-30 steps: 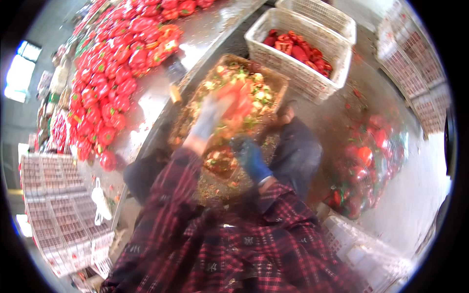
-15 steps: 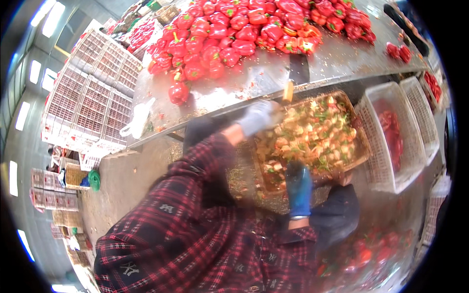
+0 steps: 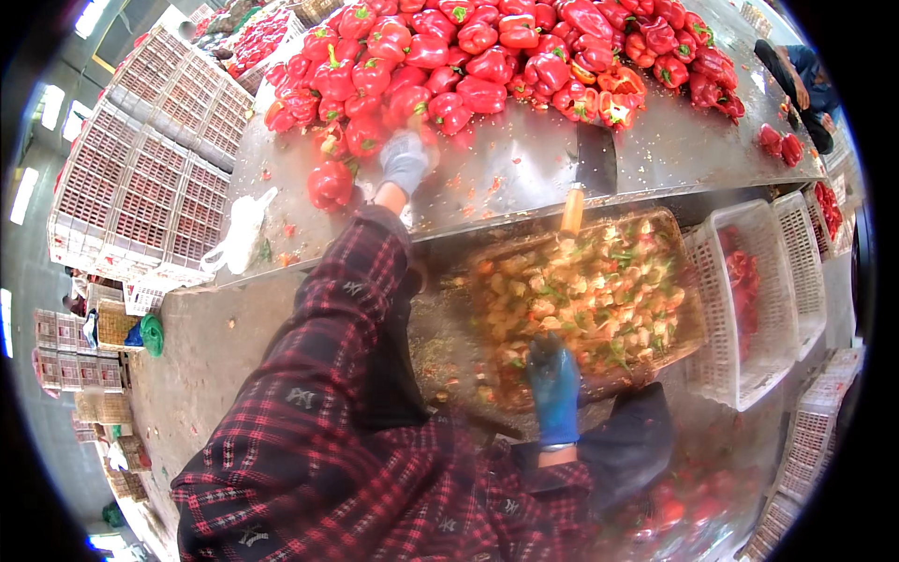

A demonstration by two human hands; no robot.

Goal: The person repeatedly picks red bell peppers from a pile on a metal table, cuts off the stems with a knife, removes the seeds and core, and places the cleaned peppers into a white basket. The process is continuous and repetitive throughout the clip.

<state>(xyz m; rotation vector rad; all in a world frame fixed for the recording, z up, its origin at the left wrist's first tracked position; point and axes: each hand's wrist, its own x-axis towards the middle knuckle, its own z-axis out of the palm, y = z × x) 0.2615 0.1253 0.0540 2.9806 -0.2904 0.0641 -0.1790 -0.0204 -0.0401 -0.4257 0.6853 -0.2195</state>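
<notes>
My left hand point(image 3: 406, 164), in a pale grey glove, reaches over the metal table to the near edge of a heap of red bell peppers point(image 3: 426, 51). Motion smears its fingers against the peppers, so I cannot tell whether it grips one. A single red bell pepper point(image 3: 330, 185) lies just left of that wrist. My right hand point(image 3: 554, 389), in a blue glove with a dark finger area, is low over the near side of a shallow brown crate point(image 3: 691, 314) full of pale pepper cores and green stems. Its fingers are too dark and blurred to read.
A wide dark blade point(image 3: 596, 157) lies on the metal table point(image 3: 506, 178), its wooden handle point(image 3: 572, 212) jutting past the edge. White plastic crates point(image 3: 749, 309) stand at right, one holding red peppers. Stacked crates point(image 3: 140, 159) and a white bag point(image 3: 245, 229) are at left.
My left hand has moved from above the core crate, left and away from me, to the pepper heap. My right hand stays by the crate's near side. The view has shifted slightly.
</notes>
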